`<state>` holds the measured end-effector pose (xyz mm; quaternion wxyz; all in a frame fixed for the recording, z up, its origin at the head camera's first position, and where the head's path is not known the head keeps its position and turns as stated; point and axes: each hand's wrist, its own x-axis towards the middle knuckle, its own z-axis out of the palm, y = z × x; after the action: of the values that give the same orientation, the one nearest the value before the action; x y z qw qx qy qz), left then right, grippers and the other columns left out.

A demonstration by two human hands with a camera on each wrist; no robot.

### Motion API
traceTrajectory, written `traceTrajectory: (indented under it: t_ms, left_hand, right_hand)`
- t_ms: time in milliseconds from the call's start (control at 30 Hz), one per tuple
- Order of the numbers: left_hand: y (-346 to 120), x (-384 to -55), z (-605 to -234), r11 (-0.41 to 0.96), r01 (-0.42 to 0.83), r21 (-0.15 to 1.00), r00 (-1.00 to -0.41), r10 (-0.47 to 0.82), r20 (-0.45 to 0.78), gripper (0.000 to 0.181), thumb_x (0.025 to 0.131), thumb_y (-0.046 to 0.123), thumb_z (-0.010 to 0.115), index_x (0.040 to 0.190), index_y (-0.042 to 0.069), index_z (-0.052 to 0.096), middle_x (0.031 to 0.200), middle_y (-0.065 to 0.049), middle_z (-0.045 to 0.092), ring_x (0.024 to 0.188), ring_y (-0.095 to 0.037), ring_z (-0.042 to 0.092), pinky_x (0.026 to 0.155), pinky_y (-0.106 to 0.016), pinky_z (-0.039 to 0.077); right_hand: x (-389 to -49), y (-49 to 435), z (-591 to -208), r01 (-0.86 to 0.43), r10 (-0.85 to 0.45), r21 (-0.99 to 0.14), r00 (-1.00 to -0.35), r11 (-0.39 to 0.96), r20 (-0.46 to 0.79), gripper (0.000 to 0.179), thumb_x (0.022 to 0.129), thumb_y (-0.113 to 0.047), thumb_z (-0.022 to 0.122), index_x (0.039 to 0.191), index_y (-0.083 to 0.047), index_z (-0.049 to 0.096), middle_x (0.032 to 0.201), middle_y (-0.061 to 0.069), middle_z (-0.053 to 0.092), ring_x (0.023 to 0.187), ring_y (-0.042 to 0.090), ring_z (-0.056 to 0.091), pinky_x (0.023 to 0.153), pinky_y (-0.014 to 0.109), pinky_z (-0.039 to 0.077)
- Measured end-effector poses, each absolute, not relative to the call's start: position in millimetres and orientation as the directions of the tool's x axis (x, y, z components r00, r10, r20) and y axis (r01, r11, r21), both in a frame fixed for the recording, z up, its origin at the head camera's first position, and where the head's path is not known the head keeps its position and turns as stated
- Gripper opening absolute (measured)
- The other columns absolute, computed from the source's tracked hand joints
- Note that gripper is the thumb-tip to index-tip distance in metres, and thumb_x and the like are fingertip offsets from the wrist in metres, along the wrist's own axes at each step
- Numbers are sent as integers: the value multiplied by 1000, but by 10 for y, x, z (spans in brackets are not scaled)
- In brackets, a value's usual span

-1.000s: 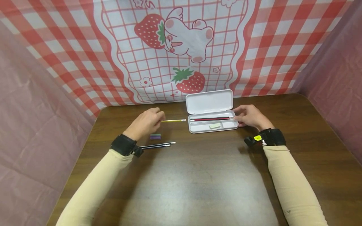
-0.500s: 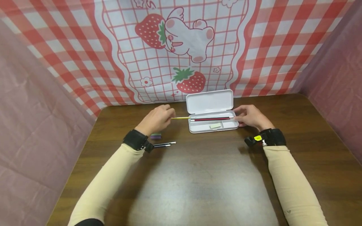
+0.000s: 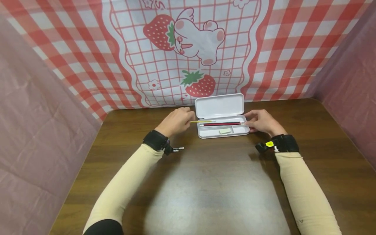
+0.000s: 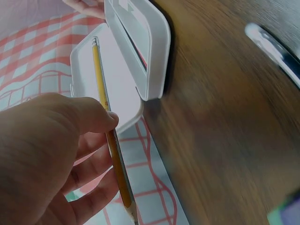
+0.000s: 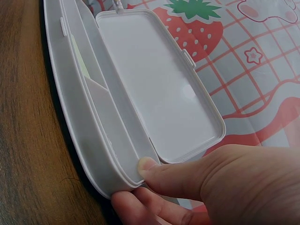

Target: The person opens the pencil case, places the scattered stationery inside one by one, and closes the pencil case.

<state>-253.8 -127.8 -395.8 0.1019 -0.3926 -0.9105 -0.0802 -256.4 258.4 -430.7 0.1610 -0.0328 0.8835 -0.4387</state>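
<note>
Left hand (image 3: 177,121) pinching yellow pencil (image 3: 201,121) between thumb and fingers, white end over case's left half, contact with case unclear; white case (image 3: 209,133) open near tabletop's (image 3: 211,189) far edge, lid (image 3: 219,106) leaning back; right hand (image 3: 262,122) grasping case's right end, thumb on inside, fingers outside; red-black pencils (image 3: 220,124), count unclear, in rear compartment; eraser (image 3: 225,131) in front one; two dark pencils (image 3: 181,148) partly hidden by left wristband (image 3: 155,140), farther from tabletop's far edge than case.
</note>
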Motion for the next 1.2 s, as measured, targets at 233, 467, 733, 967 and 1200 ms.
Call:
traceTrajectory:
  t_ms: [233, 467, 733, 967, 1200]
  left_hand:
    - [-1192, -2949, -4398, 655, 753, 56, -639, 709, 298, 7, 97, 10, 75, 103, 12, 76, 98, -5, 71, 91, -25, 74, 78, -48, 62]
    - [-1057, -3083, -4489, 660, 748, 67, -654, 715, 248, 12, 99, 5, 73, 109, 8, 79, 103, -10, 75, 95, -30, 76, 84, -48, 64]
    - [-813, -3025, -4363, 690, 720, 81, -692, 703, 162, 20, 102, 6, 68, 116, 11, 82, 111, -10, 77, 102, -29, 78, 91, -46, 65]
    - [-664, -2688, -3956, 694, 710, 118, -704, 698, 131, 21, 107, 5, 67, 122, 6, 82, 117, -12, 79, 101, -27, 77, 90, -39, 64]
    - [-581, -2721, -3937, 704, 698, 131, -716, 686, 128, 23, 108, 6, 67, 126, 7, 82, 121, -11, 79, 101, -25, 77, 90, -36, 64]
  right_hand:
    - [-2558, 2565, -4271, 91, -196, -789, -946, 607, -260, 53, 108, -7, 72, 155, 11, 55, 116, 27, 71, 85, 14, 70, 72, 22, 66]
    - [-2558, 2564, -4279, 106, -187, -781, -943, 615, -276, 54, 109, -8, 72, 157, 10, 54, 121, 30, 69, 86, 15, 69, 73, 22, 66]
    - [-2564, 2575, -4284, 93, -196, -776, -943, 624, -270, 54, 109, -7, 72, 157, 11, 54, 120, 29, 71, 86, 14, 70, 73, 22, 66]
    - [-2566, 2579, -4286, 97, -193, -773, -942, 627, -274, 55, 109, -8, 71, 158, 11, 53, 123, 32, 69, 87, 15, 70, 73, 22, 66]
    - [-2561, 2583, -4299, 92, -197, -774, -942, 627, -272, 55, 109, -8, 71, 157, 11, 53, 122, 31, 70, 88, 15, 70, 73, 22, 66]
